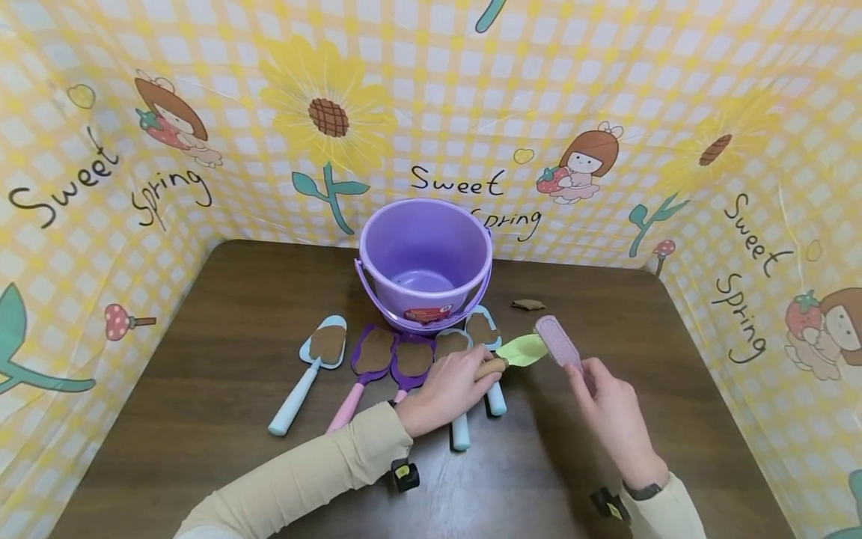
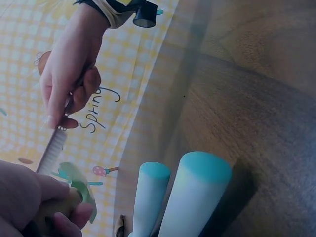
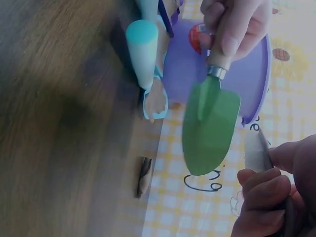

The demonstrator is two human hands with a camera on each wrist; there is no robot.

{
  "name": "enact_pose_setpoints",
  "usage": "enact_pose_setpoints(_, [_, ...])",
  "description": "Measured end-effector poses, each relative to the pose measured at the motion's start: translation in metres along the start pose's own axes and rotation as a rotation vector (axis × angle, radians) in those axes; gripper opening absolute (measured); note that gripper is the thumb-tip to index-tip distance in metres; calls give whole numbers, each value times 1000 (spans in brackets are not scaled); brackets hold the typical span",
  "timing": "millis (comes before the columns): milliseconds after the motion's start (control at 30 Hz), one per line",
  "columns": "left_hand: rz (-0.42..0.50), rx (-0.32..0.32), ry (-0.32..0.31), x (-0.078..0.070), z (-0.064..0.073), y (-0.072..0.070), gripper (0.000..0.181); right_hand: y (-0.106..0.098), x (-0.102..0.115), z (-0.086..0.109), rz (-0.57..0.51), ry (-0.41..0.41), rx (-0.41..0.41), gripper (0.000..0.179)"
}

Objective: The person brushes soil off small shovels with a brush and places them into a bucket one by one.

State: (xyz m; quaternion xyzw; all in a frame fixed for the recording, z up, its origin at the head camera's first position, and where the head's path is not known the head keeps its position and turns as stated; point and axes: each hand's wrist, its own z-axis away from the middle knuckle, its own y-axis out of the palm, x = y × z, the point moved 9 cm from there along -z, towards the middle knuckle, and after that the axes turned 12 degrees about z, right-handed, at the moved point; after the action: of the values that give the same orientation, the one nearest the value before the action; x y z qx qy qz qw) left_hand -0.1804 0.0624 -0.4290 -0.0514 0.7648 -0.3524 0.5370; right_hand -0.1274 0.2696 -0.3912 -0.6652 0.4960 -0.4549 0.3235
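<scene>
Left hand [image 1: 450, 391] has the green trowel [image 1: 524, 350] gripped by its tan handle, blade up above the brown table [image 1: 539, 479], near the purple bucket [image 1: 424, 251]! Right hand [image 1: 614, 408] grips a pale pink brush [image 1: 557, 340], bristles just beside that blade.

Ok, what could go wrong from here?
The left hand holds the green trowel by its wooden handle, so a hard stroke from the brush in the right hand might twist it. Light-blue handles lie near the left hand and could get knocked. The purple bucket stands just behind the trowel blades, so shifting it might disturb them.
</scene>
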Motion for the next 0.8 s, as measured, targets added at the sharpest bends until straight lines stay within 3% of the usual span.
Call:
enact_pose_setpoints(200, [7, 21, -30, 2, -2, 4, 26, 3, 11, 0, -23, -37, 21, 11])
enact_pose_setpoints(500, [100, 114, -94, 7, -1, 14, 35, 26, 22, 0, -47, -75, 167, 13])
enact_pose_setpoints(800, [171, 114, -105, 8, 1, 14, 30, 36, 4, 0, -44, 11, 165, 16])
